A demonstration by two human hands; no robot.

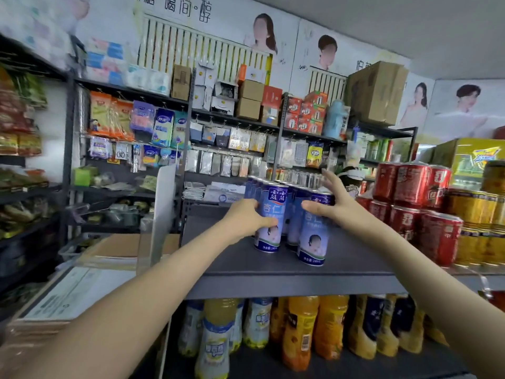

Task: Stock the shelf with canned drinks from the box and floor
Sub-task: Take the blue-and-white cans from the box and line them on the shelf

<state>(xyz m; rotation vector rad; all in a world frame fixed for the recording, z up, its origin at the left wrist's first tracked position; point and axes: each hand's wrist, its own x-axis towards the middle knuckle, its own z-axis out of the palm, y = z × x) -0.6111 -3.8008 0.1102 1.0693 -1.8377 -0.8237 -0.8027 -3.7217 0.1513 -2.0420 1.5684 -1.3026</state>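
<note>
Your left hand (246, 218) grips a blue drink can (269, 214) on the shelf (259, 265), right hand (337, 207) splayed, seemingly steadying the neighbouring can (313, 242); next, align both.

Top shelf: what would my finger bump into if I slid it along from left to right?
Left hand → blue cans → right hand → red cans → gold cans.
</note>
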